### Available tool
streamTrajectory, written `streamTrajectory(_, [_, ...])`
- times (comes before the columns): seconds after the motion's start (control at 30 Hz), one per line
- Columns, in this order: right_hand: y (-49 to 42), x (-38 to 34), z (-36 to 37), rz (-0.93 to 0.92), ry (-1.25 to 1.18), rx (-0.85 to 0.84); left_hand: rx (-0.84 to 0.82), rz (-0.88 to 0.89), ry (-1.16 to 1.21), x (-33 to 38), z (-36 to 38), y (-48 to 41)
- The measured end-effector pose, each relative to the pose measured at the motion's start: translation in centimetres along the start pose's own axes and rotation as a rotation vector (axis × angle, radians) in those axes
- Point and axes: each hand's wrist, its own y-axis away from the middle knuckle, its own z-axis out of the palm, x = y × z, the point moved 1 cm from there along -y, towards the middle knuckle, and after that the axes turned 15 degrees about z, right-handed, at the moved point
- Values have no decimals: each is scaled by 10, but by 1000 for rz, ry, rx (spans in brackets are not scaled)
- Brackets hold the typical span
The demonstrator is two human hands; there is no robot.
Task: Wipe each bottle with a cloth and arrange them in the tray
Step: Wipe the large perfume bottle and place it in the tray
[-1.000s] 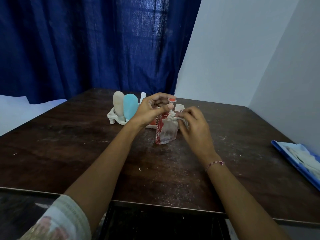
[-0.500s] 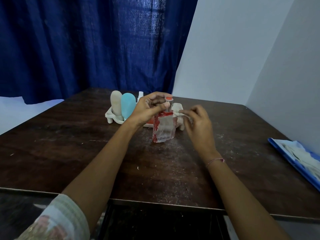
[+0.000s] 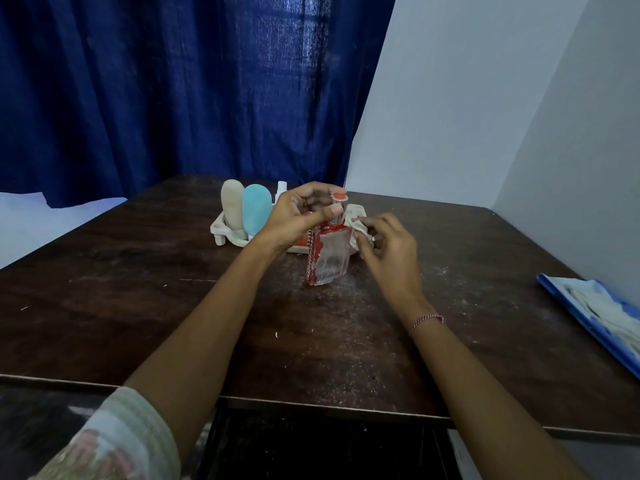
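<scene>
The left hand [image 3: 298, 216] is reaching in from seven o'clock with the forearm stretched long over the surface [image 3: 138, 306], its fingers arching over the top of the glass bottle [image 3: 327, 258] and its thumb pressing across the neck just under the red cap, so it is gripping the bottle at the neck. The right hand [image 3: 388, 251] is coming in from five o'clock, wrist bent slightly inward, fingers curled and pinching a small pale cloth [image 3: 355, 223] against the bottle's shoulder on its three o'clock side. A thread bracelet [image 3: 426, 322] is circling the right wrist, and a patterned sleeve [image 3: 114, 441] is showing at the left elbow. The bottle, clear with red markings, is standing upright on the surface, just in front of the white tray [image 3: 221, 230]. The tray is sitting at the bottle's eleven o'clock, and in it a beige bottle [image 3: 232, 206] and a light blue bottle [image 3: 256, 209] are standing side by side, with a white spray top [image 3: 281, 188] peeking up behind them. Well apart, at three o'clock, a blue holder with white cloths [image 3: 595, 317] is lying at the surface's edge. A dark blue curtain [image 3: 173, 81] is hanging at twelve o'clock.
</scene>
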Motion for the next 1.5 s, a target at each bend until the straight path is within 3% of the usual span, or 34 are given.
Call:
streamTrajectory(0.17, [11,-14,5,-128,-95,-81,14,9,15,0,0,0])
streamTrajectory(0.33, [15,-24,13,-353,78,-196,-25,38,5,1,-2,0])
streamTrajectory(0.43, [12,-21,10,-325,85,-157,-23,30,13,2,-2,0])
streamTrajectory(0.57, [0,-4,-4,-108,56,11,-23,11,15,3,-1,0])
streamTrajectory(0.67, [1,-2,-3,-46,39,-15,-10,8,15,3,0,1])
streamTrajectory(0.87, [13,-19,7,-231,-40,-211,43,27,23,0,-5,0])
streamTrajectory(1.07, [10,-20,5,-330,69,-64,5,47,-25,-1,-3,-1])
streamTrajectory(1.2, [18,-27,10,-492,215,-128,29,25,-11,0,-2,-2])
streamTrajectory(1.4, [10,-22,3,-347,203,-49,50,39,-15,2,-1,-2])
streamTrajectory(1.5, [14,-25,3,-398,158,-132,54,39,-13,2,-1,-3])
